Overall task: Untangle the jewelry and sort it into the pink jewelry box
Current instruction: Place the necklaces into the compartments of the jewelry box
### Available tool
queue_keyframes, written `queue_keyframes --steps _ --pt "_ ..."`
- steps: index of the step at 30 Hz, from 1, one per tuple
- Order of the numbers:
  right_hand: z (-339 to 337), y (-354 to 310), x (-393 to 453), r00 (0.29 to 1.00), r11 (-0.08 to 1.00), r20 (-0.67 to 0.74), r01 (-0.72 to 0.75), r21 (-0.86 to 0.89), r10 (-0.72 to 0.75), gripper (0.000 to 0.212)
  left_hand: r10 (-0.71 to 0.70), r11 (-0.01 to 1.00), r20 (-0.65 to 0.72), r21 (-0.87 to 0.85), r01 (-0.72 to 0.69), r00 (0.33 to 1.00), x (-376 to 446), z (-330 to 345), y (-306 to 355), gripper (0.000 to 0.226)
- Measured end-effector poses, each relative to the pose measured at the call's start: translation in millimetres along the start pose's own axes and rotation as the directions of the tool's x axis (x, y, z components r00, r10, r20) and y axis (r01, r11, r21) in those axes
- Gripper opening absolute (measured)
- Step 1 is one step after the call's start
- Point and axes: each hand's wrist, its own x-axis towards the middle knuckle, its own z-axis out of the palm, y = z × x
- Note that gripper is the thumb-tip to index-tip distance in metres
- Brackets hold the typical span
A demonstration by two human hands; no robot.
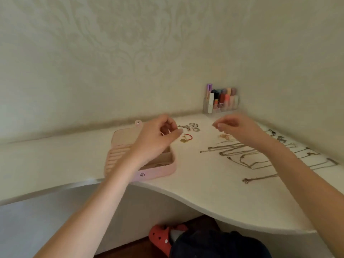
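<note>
The pink jewelry box (158, 173) lies open on the desk (214, 198), nearly empty. Most necklaces (240, 155) and rings (194, 127) wait beside it. Left hand (158, 136) and right hand (234, 127) have curled fingers; any pinched chain is too blurry to tell.

We are reaching both bare forearms forward, our left hand (158, 135) curling its fingers loosely, our right hand (235, 127) pinching thumb against fingertips.
</note>
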Motion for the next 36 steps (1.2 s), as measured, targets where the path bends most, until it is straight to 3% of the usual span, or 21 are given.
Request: queue_keyframes --steps 4,9,12,19,22,23,25,27,30,32,36 --pt "-51 67 29 0.959 0.918 -0.217 -0.246 -0.310 0.184 0.028 0.030 0.992 0.028 -0.120 -0.026 0.999 40 67 15 0.017" --pt "-63 108 44 0.891 0.616 -0.236 -0.441 -0.653 0.388 0.038 0.007 0.995 0.113 -0.099 0.005 0.994 71 133 15 0.006" --pt "-54 121 44 0.882 0.515 -0.270 -0.449 -0.730 0.386 0.034 -0.030 0.994 0.063 -0.106 0.036 0.998 79 148 2 0.007" --pt "-59 120 49 0.889 0.559 -0.321 -0.456 -0.692 0.328 0.032 -0.071 0.994 0.033 -0.083 0.073 0.997 80 153 -9 0.008" --pt "-58 111 49 0.915 0.640 -0.323 -0.400 -0.656 0.240 0.033 -0.065 0.992 0.015 -0.108 0.066 0.998 79 153 -10 0.010" --pt "-55 108 49 0.931 0.720 -0.330 -0.334 -0.608 0.154 0.031 -0.058 0.992 0.017 -0.114 0.060 0.998 79 153 -11 0.014" --pt "-44 91 45 0.946 0.927 -0.322 -0.138 -0.348 0.021 0.026 -0.066 0.989 0.054 -0.131 0.072 0.996 80 155 -11 0.032" --pt "-28 66 39 0.968 0.999 -0.249 0.038 0.003 -0.036 0.024 -0.083 0.980 0.154 -0.166 0.108 0.985 81 157 -11 0.049" --pt "-13 42 35 0.973 0.920 -0.229 0.108 0.378 -0.021 0.021 -0.091 0.966 0.273 -0.211 0.152 0.958 79 158 -7 0.035" --pt "-13 38 37 0.955 0.831 -0.293 0.120 0.543 0.053 0.021 -0.081 0.972 0.259 -0.194 0.134 0.962 78 156 -5 0.021" --pt "-18 41 36 0.931 0.519 -0.260 0.095 0.849 0.256 0.013 -0.060 0.983 0.174 -0.162 0.089 0.983 80 148 -4 0.027"
